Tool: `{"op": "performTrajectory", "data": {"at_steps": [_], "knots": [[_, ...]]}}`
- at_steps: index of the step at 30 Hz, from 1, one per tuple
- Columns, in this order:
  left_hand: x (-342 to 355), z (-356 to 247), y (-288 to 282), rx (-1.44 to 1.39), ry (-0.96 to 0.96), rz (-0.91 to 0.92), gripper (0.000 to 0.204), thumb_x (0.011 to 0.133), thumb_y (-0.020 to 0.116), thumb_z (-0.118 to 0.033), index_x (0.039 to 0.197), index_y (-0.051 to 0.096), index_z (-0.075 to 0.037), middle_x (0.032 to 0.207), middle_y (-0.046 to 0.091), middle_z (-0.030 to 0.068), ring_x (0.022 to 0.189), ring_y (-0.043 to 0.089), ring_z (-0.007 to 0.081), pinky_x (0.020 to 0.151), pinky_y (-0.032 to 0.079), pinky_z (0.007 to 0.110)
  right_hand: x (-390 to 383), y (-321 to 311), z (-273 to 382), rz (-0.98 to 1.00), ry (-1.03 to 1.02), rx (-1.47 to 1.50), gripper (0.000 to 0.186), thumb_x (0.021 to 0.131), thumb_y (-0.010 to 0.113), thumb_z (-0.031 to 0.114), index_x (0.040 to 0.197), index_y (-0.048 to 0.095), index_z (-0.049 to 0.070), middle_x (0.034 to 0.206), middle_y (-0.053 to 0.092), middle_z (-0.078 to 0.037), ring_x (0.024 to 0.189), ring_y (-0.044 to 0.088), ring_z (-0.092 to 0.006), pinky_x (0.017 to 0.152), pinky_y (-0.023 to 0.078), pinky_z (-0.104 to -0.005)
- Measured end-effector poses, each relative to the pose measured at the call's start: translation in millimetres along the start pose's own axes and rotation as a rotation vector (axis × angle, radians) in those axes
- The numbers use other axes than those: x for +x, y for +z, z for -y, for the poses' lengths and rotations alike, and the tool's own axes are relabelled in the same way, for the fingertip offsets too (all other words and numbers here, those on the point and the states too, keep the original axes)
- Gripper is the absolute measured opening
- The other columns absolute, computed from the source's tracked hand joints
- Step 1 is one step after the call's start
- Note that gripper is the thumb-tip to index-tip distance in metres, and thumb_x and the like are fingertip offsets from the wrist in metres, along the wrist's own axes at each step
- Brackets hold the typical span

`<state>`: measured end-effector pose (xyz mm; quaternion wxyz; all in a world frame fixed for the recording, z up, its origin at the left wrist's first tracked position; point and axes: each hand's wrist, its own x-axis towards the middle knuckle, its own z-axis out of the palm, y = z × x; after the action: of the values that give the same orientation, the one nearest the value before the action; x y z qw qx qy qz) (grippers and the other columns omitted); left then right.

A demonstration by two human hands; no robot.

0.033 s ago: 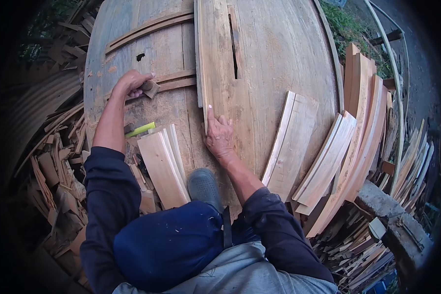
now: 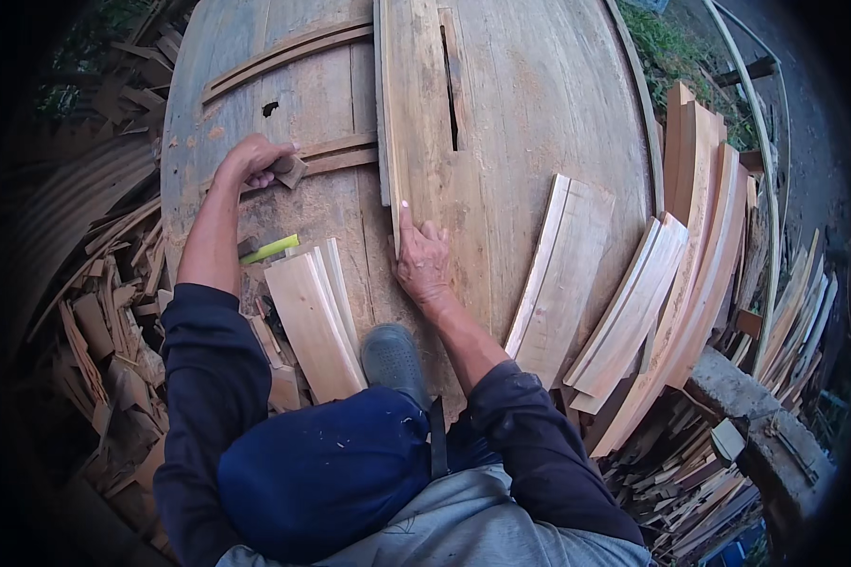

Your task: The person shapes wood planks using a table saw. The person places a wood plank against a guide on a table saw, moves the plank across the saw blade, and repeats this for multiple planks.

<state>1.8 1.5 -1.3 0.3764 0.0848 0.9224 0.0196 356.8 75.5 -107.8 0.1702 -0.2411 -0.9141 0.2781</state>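
My left hand (image 2: 253, 159) is clenched around a small wood block (image 2: 289, 171), pressing it against the big round bench (image 2: 539, 104); the block pokes out just past my fingers, right beside the curved strip (image 2: 336, 156) that runs away from them toward the long plank (image 2: 416, 113). My right hand (image 2: 423, 260) lies flat and released on the bench, holding nothing, with the forefinger stretched out and its tip touching the near edge of that plank (the one with a dark slit in it, well beyond my fingertips). Between my two hands, nearer my body than either set of fingers, lies a short stack of boards (image 2: 314, 317), and a yellow-green handle (image 2: 269, 249) sticks out just below my left wrist; what tool it belongs to I cannot tell. My shoe (image 2: 392, 359) rests on the bench just behind my right wrist. Off to the outer side of my right fingers, more boards (image 2: 563, 274) lean against the bench rim, and offcuts (image 2: 104, 359) are heaped outside my left arm.
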Motion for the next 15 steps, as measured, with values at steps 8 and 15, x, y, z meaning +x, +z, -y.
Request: {"op": "performTrajectory", "data": {"at_steps": [8, 15], "knots": [[28.6, 50.1, 3.1, 0.362, 0.803, -0.37, 0.045, 0.08, 0.083, -0.04, 0.079, 0.072, 0.003, 0.065, 0.068, 0.0161, 0.055, 0.067, 0.0261, 0.053, 0.053, 0.042, 5.1, -2.1, 9.0, -0.004, -0.009, 0.03, 0.072, 0.084, 0.06, 0.009, 0.153, 0.044, -0.002, 0.078, 0.059, -0.006, 0.081, 0.055, -0.0253, 0.074, 0.042, -0.044], [-24.4, -12.9, -1.0, 0.177, -0.053, -0.018, 0.049, 0.084, 0.072, -0.045, 0.092, 0.075, 0.004, 0.08, 0.072, 0.0232, 0.076, 0.073, 0.0351, 0.068, 0.057, 0.044, -0.2, 4.8, -0.3, -0.028, -0.012, 0.02, 0.072, 0.082, 0.06, 0.008, 0.152, 0.045, -0.002, 0.077, 0.058, -0.007, 0.081, 0.055, -0.0261, 0.073, 0.041, -0.0436]]}}
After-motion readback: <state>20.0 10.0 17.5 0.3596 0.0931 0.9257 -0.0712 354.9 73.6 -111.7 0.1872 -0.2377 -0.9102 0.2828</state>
